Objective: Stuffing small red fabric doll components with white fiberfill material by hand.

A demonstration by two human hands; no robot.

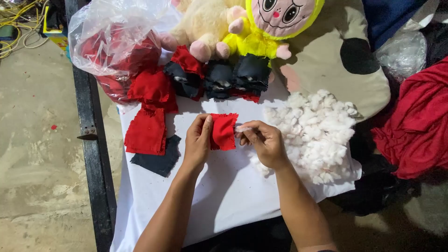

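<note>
Left hand [198, 140] has a closed grip on the small red frayed fabric pouch [223, 131], held just above the white-covered table [224, 186]. Right hand [263, 140] pinches a wisp of white stuffing at the pouch's right edge, fingers closed tight. Fluffy white stuffing pile [317, 133] sits just right of that hand. Flat red and black fabric pieces [151, 140] lie left; more sewn pouches [219, 77] lie beyond.

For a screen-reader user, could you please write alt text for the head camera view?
A person's left hand holds a small red fabric piece over a white sheet while the right hand pinches white stuffing at its edge. A heap of white stuffing lies to the right; red and black fabric pieces and plush toys lie beyond.
</note>
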